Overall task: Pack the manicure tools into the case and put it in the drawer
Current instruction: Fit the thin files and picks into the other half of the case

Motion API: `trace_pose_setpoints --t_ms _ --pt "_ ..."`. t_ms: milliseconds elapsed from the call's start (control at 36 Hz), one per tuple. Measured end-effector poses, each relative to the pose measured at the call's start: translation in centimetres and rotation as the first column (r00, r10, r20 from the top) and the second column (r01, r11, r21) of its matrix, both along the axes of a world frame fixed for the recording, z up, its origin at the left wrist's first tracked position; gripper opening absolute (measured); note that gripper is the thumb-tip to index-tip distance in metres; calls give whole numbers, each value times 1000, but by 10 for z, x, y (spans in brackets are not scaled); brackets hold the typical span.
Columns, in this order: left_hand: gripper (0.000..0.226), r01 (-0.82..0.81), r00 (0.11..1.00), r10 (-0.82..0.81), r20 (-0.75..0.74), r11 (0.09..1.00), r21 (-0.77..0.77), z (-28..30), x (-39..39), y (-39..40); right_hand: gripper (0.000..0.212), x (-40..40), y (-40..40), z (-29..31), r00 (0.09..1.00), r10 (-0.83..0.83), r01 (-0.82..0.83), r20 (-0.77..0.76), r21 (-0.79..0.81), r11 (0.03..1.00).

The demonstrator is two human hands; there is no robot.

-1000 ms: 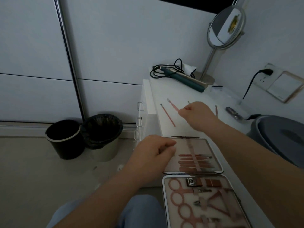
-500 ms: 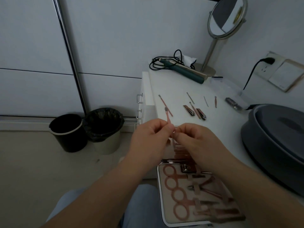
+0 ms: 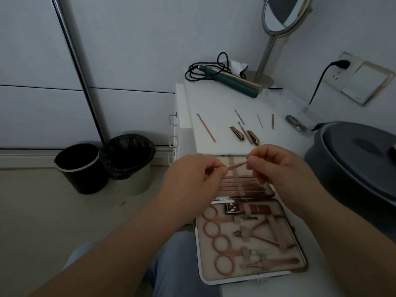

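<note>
An open manicure case (image 3: 300, 247) lies on the white desk, its two halves holding rose-gold scissors, clippers and thin tools under straps. Above its far half, my left hand (image 3: 190, 181) and my right hand (image 3: 276, 166) each pinch one end of a thin rose-gold tool (image 3: 236, 166), held roughly level. Further back on the desk lie a long thin stick (image 3: 206, 127), two nail clippers (image 3: 237, 133) (image 3: 253, 137) and several small picks (image 3: 272, 121).
White drawer unit (image 3: 174, 125) with handles at the desk's left edge. A hair straightener with cord (image 3: 233, 79), a round mirror (image 3: 278, 11) and a wall socket (image 3: 340, 67) stand behind. A grey lidded bin (image 3: 353, 159) is right; two waste bins (image 3: 102, 163) on the floor left.
My right hand picked the thin tool from the desk and brought it back. Both hands took its ends, then turned it from upright to level over the case.
</note>
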State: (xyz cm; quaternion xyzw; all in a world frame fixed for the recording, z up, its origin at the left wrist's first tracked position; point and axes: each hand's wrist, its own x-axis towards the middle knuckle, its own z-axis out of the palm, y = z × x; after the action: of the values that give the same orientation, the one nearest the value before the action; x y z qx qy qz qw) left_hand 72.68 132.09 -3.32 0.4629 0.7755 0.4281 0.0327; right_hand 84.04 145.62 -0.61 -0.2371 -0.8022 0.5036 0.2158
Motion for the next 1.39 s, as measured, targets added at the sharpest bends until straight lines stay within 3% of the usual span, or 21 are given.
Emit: trace_pose_setpoints --t_ms 83,194,389,722,889,1111,1389 --pt "18 -24 994 19 -110 999 -43 -6 -5 0 16 9 10 -6 991 -134 134 0 -59 989" --pt "19 -23 993 16 -115 998 -60 -16 -9 0 17 21 19 -15 957 -290 289 -7 117 950" --pt "23 7 994 -18 -111 996 -94 -18 -14 2 19 22 22 -18 939 -339 313 56 268 911" --pt "16 29 991 -40 -127 996 -82 -22 -17 1 17 10 41 -7 926 -249 229 283 102 968" --pt "15 32 989 -44 -144 996 -85 -22 -16 -1 18 13 45 -6 929 -190 194 319 18 981" --pt "14 16 990 -28 -140 997 -81 -23 -16 -1 8 2 46 -12 911 -154 85 382 191 978" --pt "25 -15 993 1 -114 992 -128 -18 -17 4 13 4 45 -6 884 -162 -71 438 468 881"
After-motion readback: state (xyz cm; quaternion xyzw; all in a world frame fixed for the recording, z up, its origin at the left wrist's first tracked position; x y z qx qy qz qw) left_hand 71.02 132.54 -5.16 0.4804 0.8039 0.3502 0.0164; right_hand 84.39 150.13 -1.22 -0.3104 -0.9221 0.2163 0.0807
